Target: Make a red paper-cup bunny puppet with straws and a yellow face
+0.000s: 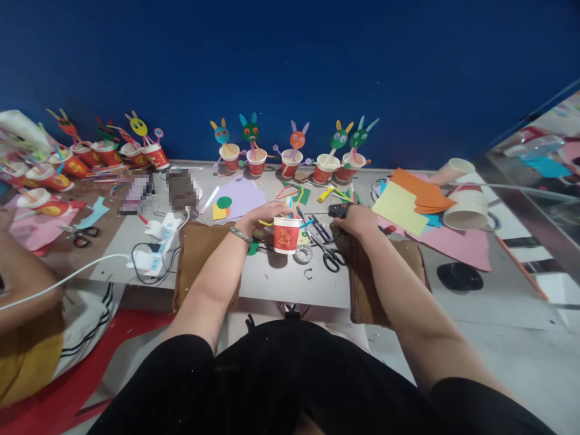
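Note:
My left hand [265, 215] curls over the rim of a red paper cup [286, 235] that stands upright on the low grey table [276, 284], fingers closed on it and on thin coloured strips sticking out of it. My right hand [357, 220] is closed round a black glue gun [339, 210], whose nozzle points left toward the cup's rim. Black-handled scissors [328, 254] and a small roll of tape [303, 254] lie on the table between my hands.
Finished cup figures with paper rabbit heads [296, 142] line the blue wall. Coloured paper sheets [408, 205] and stacked white cups [466, 208] lie at the right. A white power strip [156, 251] with cables is at the left, where another person's arm [22, 284] reaches in.

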Demonstrator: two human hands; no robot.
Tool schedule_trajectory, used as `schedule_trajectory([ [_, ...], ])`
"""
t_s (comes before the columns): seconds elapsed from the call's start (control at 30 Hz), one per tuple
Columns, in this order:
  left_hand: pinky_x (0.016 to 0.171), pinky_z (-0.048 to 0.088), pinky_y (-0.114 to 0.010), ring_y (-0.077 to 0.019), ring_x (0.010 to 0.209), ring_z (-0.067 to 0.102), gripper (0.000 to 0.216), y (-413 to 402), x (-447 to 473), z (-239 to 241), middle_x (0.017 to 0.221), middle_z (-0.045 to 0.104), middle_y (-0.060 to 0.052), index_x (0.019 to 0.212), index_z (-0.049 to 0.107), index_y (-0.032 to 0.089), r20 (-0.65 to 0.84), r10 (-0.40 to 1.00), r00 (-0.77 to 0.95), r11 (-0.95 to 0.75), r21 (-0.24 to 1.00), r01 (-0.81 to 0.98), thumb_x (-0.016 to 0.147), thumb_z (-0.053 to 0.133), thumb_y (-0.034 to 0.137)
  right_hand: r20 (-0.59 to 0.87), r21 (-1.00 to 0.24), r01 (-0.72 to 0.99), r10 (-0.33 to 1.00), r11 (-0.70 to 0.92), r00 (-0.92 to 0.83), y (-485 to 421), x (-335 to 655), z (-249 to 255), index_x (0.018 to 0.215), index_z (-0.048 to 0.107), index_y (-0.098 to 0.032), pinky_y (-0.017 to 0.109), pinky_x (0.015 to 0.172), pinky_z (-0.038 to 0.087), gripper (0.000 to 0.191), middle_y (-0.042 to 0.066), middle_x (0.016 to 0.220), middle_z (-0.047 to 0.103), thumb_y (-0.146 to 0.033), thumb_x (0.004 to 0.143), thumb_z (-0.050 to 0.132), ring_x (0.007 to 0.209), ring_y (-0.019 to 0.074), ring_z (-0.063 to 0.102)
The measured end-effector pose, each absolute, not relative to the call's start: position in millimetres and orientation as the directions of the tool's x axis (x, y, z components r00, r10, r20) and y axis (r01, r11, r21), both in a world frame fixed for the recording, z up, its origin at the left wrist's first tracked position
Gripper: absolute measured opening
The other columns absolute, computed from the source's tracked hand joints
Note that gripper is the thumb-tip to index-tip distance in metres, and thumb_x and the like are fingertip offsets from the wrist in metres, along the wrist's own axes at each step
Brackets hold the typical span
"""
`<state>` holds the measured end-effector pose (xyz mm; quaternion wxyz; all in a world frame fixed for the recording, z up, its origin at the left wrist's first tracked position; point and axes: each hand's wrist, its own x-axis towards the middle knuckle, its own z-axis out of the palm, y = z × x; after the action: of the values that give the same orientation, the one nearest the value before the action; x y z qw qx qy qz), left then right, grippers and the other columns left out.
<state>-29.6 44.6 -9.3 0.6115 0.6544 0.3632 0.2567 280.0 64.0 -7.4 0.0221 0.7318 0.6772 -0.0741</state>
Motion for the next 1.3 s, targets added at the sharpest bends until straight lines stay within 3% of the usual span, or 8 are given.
schedule_trajectory([
  [0.2, 0.105, 0.057, -0.035, -0.0246, 0.113, 0.079, 0.044, 43.9, -31.0, -10.3, 0.107, 0.088, -0.013, 0.081, 0.078, 0.016, -0.087, 0.802, 0.591, 0.038, 0.995, 0.096, 0.091, 0.077, 0.06, -0.146, -0.308, 0.94, 0.983, -0.15, 0.11, 61.2, 306.6, 2.3, 0.063, 0.061, -0.027, 0.039, 0.074, 0.056, 0.033, 0.005, 0.066, 0.067, -0.04, 0.087, 0.08, 0.072, 0.0259, 0.069],
  [0.3, 0.112, 0.054, -0.035, -0.0247, 0.121, 0.078, 0.035, 45.2, -31.6, -9.5, 0.112, 0.089, -0.011, 0.086, 0.081, 0.017, -0.07, 0.809, 0.583, 0.013, 0.995, 0.101, 0.094, 0.075, 0.05, -0.055, -0.793, 0.582, 0.972, -0.182, 0.228, 56.8, 317.4, 1.8, 0.064, 0.061, -0.027, 0.036, 0.066, 0.054, 0.031, 0.0, 0.061, 0.064, -0.031, 0.07, 0.091, 0.064, 0.0214, 0.061],
  [0.37, 0.114, 0.053, -0.036, -0.0256, 0.124, 0.077, 0.032, 45.8, -31.4, -8.7, 0.118, 0.089, -0.012, 0.09, 0.083, 0.016, -0.05, 0.807, 0.588, -0.006, 0.996, 0.093, 0.096, 0.073, 0.046, -0.02, -0.959, 0.266, 0.962, -0.094, 0.271, 54.6, 317.8, 0.2, 0.066, 0.062, -0.027, 0.035, 0.062, 0.054, 0.031, 0.0, 0.061, 0.065, -0.029, 0.063, 0.093, 0.062, 0.0197, 0.059],
  [0.6, 0.116, 0.053, -0.038, -0.0266, 0.123, 0.077, 0.029, 49.7, -32.4, -11.2, 0.113, 0.089, -0.012, 0.087, 0.083, 0.017, 0.011, 0.814, 0.58, -0.042, 0.998, 0.041, 0.096, 0.074, 0.043, 0.109, -0.966, -0.193, 0.947, 0.173, 0.303, 55.2, 287.6, 8.7, 0.084, 0.054, -0.028, 0.037, 0.076, 0.065, 0.037, 0.004, 0.091, 0.078, -0.048, 0.063, 0.078, 0.076, 0.0194, 0.071],
  [0.77, 0.113, 0.054, -0.038, -0.0254, 0.114, 0.078, 0.033, 51.4, -33.6, -13.1, 0.113, 0.088, -0.014, 0.091, 0.084, 0.014, -0.01, 0.827, 0.563, 0.01, 1.0, 0.004, 0.097, 0.075, 0.046, -0.077, -0.858, -0.506, 0.954, 0.084, 0.289, 66.9, 259.9, 19.6, 0.078, 0.051, -0.027, 0.032, 0.072, 0.063, 0.026, 0.005, 0.084, 0.075, -0.04, 0.064, 0.07, 0.074, 0.0174, 0.067],
  [1.0, 0.11, 0.057, -0.038, -0.024, 0.111, 0.079, 0.028, 50.4, -28.6, -15.9, 0.112, 0.088, -0.014, 0.091, 0.084, 0.013, -0.072, 0.841, 0.536, 0.122, 0.991, -0.058, 0.098, 0.075, 0.039, -0.021, -0.915, -0.404, 0.994, 0.026, 0.112, 73.5, 235.8, 9.4, 0.075, 0.059, -0.025, 0.03, 0.054, 0.047, 0.026, 0.0, 0.073, 0.068, -0.035, 0.062, 0.079, 0.054, 0.0098, 0.041],
  [1.17, 0.115, 0.056, -0.037, -0.0223, 0.117, 0.079, 0.025, 51.7, -25.3, -18.6, 0.116, 0.089, -0.012, 0.084, 0.083, 0.015, -0.081, 0.853, 0.516, 0.149, 0.985, -0.091, 0.1, 0.073, 0.031, 0.03, -0.954, -0.298, 0.999, 0.025, -0.011, 54.9, 229.1, 5.6, 0.075, 0.069, -0.024, 0.031, 0.051, 0.042, 0.028, 0.002, 0.073, 0.075, -0.031, 0.058, 0.09, 0.048, 0.0081, 0.038],
  [1.3, 0.114, 0.056, -0.035, -0.0185, 0.11, 0.079, 0.026, 51.7, -25.0, -18.0, 0.114, 0.088, -0.011, 0.087, 0.084, 0.013, -0.125, 0.832, 0.54, 0.194, 0.978, -0.072, 0.104, 0.07, 0.027, 0.033, -0.998, -0.056, 0.983, 0.024, -0.179, 40.0, 229.3, 7.6, 0.086, 0.08, -0.027, 0.032, 0.048, 0.039, 0.029, 0.0, 0.073, 0.076, -0.048, 0.071, 0.093, 0.046, 0.0114, 0.043],
])
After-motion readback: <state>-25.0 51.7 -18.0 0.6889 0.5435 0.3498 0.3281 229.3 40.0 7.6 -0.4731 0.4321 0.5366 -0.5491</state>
